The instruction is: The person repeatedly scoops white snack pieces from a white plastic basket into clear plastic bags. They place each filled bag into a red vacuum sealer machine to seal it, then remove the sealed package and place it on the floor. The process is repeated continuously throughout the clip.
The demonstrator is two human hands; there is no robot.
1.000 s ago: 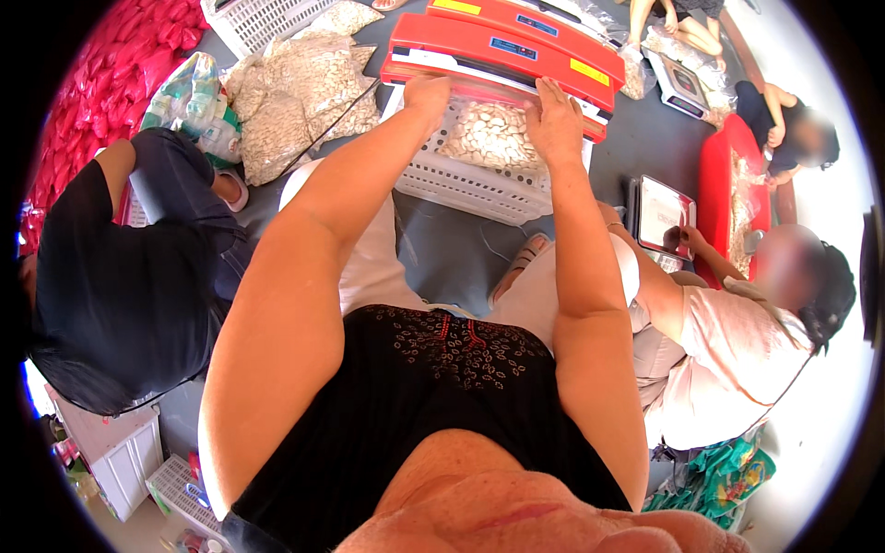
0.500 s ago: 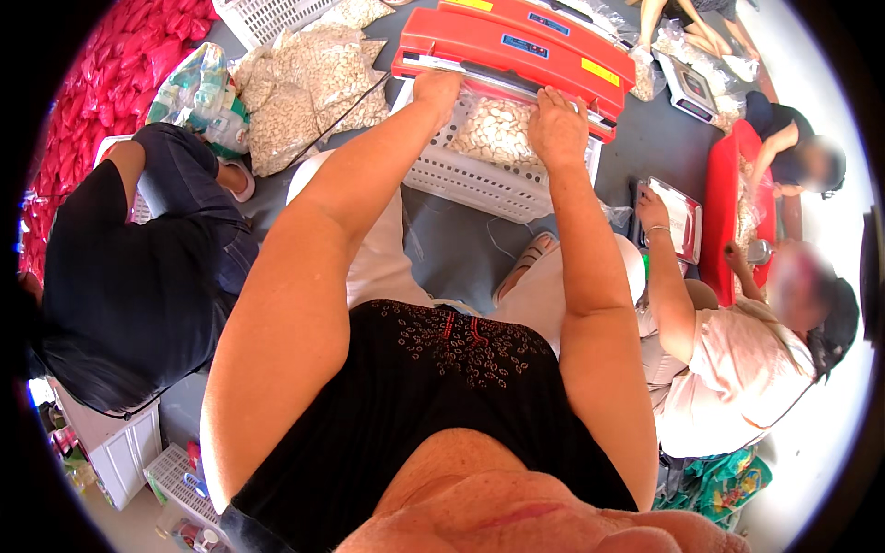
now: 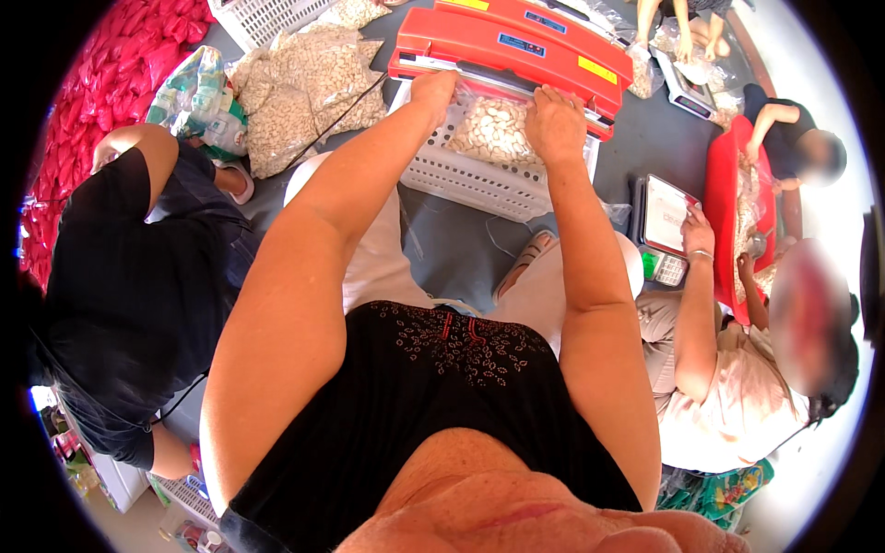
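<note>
A clear plastic bag of pale flat pieces (image 3: 493, 132) lies on an upturned white perforated crate (image 3: 479, 182), its upper edge at the front of a long red bag sealer (image 3: 502, 51). At the bag's left top corner, my left hand (image 3: 433, 95) has its fingers closed, with the fingertips partly hidden at the sealer's edge. My right hand (image 3: 556, 126) grips the right top side of the bag, its curled fingers against the sealer's front. Between the hands, the filled part of the bag rests flat on the crate.
Filled clear bags (image 3: 309, 92) are piled at the far left, near heaped red packets (image 3: 111, 83). A black cord (image 3: 336, 126) crosses them. To the right, a co-worker's hand (image 3: 696, 230) is at a scale (image 3: 668, 217) beside a red tub (image 3: 728, 203). Another person (image 3: 129, 267) sits close on my left.
The bag's reddish top band, visible before, is now mostly out of sight at the sealer. My hands barely shift. The right co-worker's hand moves across the scale; the person at left leans toward me.
</note>
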